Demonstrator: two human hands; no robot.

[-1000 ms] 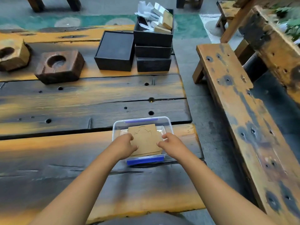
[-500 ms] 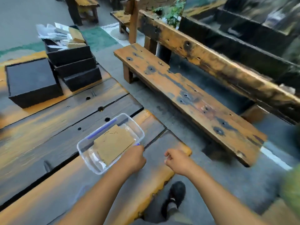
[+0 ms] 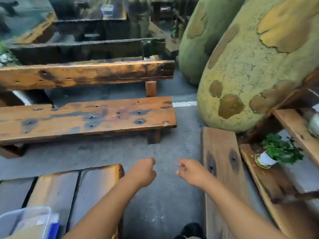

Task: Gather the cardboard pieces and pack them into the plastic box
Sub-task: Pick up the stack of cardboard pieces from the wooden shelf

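Sitting at the bottom left corner, partly cut off by the edge of the view, is the clear plastic box (image 3: 25,221) with a blue clip on its side. It rests on the plank bench (image 3: 57,188) that serves as the work surface. A tan cardboard piece (image 3: 29,230) shows through its wall, so at least 1 piece is already packed. No loose cardboard is visible anywhere else.

Moving right, the left hand (image 3: 143,171) reaches forward past the corner of the bench, over the grey floor (image 3: 155,213). Its fingers are curled into a loose fist, and its grip holds nothing. Just beside it, the right hand (image 3: 189,173) is also held out over the floor, fingers bent in and thumb near the fingertips, with nothing visible between them.

Both hands are well apart from the box, which suggests the person faces away from it to look for more pieces.

Beyond the hands stands a long worn wooden seat (image 3: 86,118). At far right are large rough yellow-green rounded forms (image 3: 250,66) and a small potted plant (image 3: 276,152) on a wooden shelf.
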